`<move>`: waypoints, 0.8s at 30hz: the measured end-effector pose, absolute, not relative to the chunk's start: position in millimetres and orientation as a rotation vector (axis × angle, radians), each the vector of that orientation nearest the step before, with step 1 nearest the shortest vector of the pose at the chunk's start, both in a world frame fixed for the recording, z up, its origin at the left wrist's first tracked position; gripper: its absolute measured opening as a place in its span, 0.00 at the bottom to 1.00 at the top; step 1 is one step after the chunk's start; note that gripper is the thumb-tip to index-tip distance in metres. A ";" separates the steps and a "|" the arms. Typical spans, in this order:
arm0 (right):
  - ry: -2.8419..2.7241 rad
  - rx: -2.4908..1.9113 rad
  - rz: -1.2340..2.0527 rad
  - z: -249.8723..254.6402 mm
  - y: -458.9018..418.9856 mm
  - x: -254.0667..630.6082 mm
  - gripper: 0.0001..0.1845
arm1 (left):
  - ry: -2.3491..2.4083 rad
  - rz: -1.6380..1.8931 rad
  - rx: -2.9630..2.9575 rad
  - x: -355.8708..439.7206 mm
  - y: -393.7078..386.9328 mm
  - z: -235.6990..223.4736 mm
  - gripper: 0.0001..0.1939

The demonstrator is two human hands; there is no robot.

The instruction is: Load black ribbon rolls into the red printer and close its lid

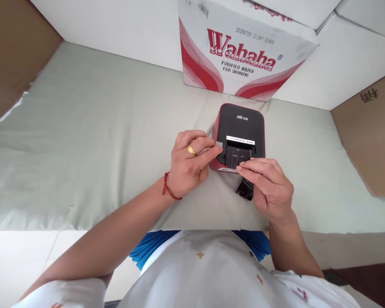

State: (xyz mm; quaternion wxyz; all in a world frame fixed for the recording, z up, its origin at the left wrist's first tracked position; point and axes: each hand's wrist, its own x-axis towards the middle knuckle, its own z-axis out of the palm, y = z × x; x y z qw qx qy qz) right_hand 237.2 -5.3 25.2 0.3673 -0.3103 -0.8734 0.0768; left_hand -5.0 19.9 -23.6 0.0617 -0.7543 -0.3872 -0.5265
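A black label printer with red sides sits on the cloth-covered surface, a white warning sticker above its slot. From the slot, a dark glossy strip lies over the printer's near part. My right hand pinches the end of this strip between thumb and fingers. At the printer's left edge, my left hand, with a gold ring and a red string bracelet, has thumb and forefinger closed on a small grey tab. Below the printer, partly behind my right hand, lies a black shiny piece.
A white and red water carton stands behind the printer, against more white boxes. Brown cardboard boxes flank the surface at left and right. The pale green cloth ends at the front edge, close to my body.
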 end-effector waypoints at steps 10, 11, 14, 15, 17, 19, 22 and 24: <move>-2.228 -0.813 0.242 26.8 -4.9 236.1 0.28 | -1.493 -1.605 -2.347 -3.3 28.4 -15.7 0.20; -2.229 -0.811 0.253 28.7 -5.0 236.6 0.28 | -1.521 -1.576 -2.358 -2.9 29.4 -16.2 0.19; -2.258 -0.816 0.342 39.8 -0.8 238.9 0.25 | -1.549 -1.581 -2.387 -2.2 30.2 -20.5 0.19; -2.261 -0.840 0.383 44.8 3.6 240.0 0.24 | -1.529 -1.625 -2.394 -2.0 29.5 -22.9 0.19; -2.230 -0.934 0.390 55.1 18.6 242.5 0.22 | -1.454 -1.719 -2.401 -0.9 27.0 -28.4 0.19; -2.198 -1.053 0.308 63.3 41.7 244.1 0.21 | -1.366 -1.749 -2.391 1.5 23.5 -33.5 0.19; -2.382 -1.241 0.216 68.5 81.9 240.7 0.19 | -1.281 -1.693 -2.321 7.2 17.8 -37.6 0.22; -2.597 -1.345 0.151 67.5 104.1 233.0 0.18 | -1.245 -1.678 -2.252 10.8 14.6 -37.5 0.23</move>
